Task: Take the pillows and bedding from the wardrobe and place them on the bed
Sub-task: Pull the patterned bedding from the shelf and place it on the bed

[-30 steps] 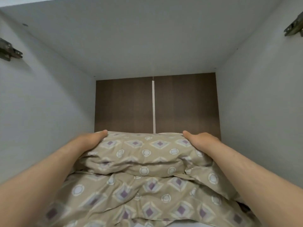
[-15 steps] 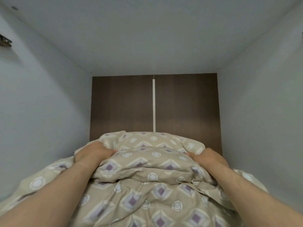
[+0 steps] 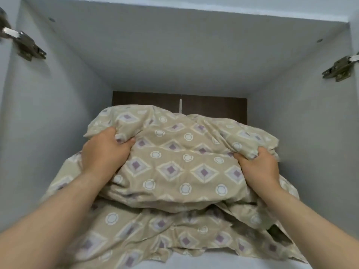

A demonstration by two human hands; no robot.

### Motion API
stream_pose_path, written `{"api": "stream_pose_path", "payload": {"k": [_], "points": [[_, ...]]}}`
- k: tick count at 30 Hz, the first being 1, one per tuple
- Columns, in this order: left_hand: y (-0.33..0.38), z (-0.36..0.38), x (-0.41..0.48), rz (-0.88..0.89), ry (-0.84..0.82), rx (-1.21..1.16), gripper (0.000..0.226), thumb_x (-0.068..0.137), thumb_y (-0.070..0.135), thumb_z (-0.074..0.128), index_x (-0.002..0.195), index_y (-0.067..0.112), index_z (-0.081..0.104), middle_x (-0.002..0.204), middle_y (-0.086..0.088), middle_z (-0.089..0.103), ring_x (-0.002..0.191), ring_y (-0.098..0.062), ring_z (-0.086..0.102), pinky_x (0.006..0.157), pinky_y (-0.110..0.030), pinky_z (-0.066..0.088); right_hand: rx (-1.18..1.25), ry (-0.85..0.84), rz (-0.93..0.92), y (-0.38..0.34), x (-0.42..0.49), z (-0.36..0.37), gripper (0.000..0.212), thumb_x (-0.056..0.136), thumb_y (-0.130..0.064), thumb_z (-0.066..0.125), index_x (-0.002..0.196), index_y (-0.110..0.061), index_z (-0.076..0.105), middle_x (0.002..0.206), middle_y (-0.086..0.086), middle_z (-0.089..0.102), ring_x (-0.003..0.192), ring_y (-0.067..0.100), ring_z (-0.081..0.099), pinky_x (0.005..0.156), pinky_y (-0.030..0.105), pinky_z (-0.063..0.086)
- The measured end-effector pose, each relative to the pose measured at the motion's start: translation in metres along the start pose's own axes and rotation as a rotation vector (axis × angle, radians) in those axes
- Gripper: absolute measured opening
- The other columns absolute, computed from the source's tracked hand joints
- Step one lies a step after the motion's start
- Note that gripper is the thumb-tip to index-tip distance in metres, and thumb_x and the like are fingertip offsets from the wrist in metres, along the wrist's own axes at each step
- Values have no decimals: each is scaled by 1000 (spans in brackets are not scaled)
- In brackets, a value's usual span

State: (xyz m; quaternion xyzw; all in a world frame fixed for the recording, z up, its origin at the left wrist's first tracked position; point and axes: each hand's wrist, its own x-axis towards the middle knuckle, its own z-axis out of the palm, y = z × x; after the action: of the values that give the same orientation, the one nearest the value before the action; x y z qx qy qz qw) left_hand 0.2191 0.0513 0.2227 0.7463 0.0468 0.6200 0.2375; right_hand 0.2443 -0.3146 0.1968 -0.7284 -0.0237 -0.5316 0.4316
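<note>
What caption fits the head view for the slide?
Both hands, left hand and right hand, grip a beige patterned pillow atop matching bedding inside a white wardrobe compartment.

**Beige print against pale grey walls**

The bedding [image 3: 180, 166] is beige, printed with cream-edged diamonds that hold purple square centres, set between white rings with pale grey middles. Its lower folds near the front carry the same print. The wardrobe [image 3: 174, 59] is pale grey-white on its left, right and top panels. Its far back panel [image 3: 213, 105] is dark brown, with a thin white strip [image 3: 180, 106] down the middle. The hinges [image 3: 29, 48] left and right are dull bronze-grey metal.
</note>
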Motion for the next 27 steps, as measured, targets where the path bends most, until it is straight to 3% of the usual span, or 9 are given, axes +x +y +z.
{"api": "stream_pose_path", "payload": {"k": [3,8,12,17,21,27], "points": [[16,-42,-3,37,70,-27,49,70,64,59,60,21,37,56,4,49,56,-29,49,53,-35,36,71,32,-29,-17,-4,-19,39,63,-64,65,72,-29,48,70,-17,55,64,2,49,54,28,37],[27,-118,-34,-1,102,33,45,73,62,59,68,19,47,64,1,57,66,-31,55,62,-41,47,179,-23,-37,-37,-37,-34,40,65,-59,67,71,-25,47,68,-12,55,61,7,49,51,26,35],[35,-184,-69,-35,139,90,43,73,60,59,65,20,44,63,1,57,64,-29,55,60,-40,44,268,-137,-27,-51,-73,-47,38,67,-55,70,75,-23,50,71,-11,55,66,19,51,60,33,40],[60,-260,-116,-84,186,182,44,72,59,61,64,20,42,59,1,54,57,-23,52,54,-37,40,360,-220,-8,-63,-110,-76,38,67,-54,70,75,-23,50,72,-9,54,69,22,53,62,35,44],[85,-327,-152,-115,226,246,45,72,54,66,62,19,39,55,1,50,54,-21,49,51,-35,35,463,-281,1,-77,-147,-104,38,67,-54,71,75,-23,49,72,-8,55,66,16,52,57,33,41],[127,-425,-199,-142,295,336,42,65,56,63,69,16,52,61,0,60,60,-22,56,60,-42,49,619,-345,2,-106,-198,-150,36,66,-49,75,72,-28,46,72,-10,54,64,8,50,54,28,38]]}}
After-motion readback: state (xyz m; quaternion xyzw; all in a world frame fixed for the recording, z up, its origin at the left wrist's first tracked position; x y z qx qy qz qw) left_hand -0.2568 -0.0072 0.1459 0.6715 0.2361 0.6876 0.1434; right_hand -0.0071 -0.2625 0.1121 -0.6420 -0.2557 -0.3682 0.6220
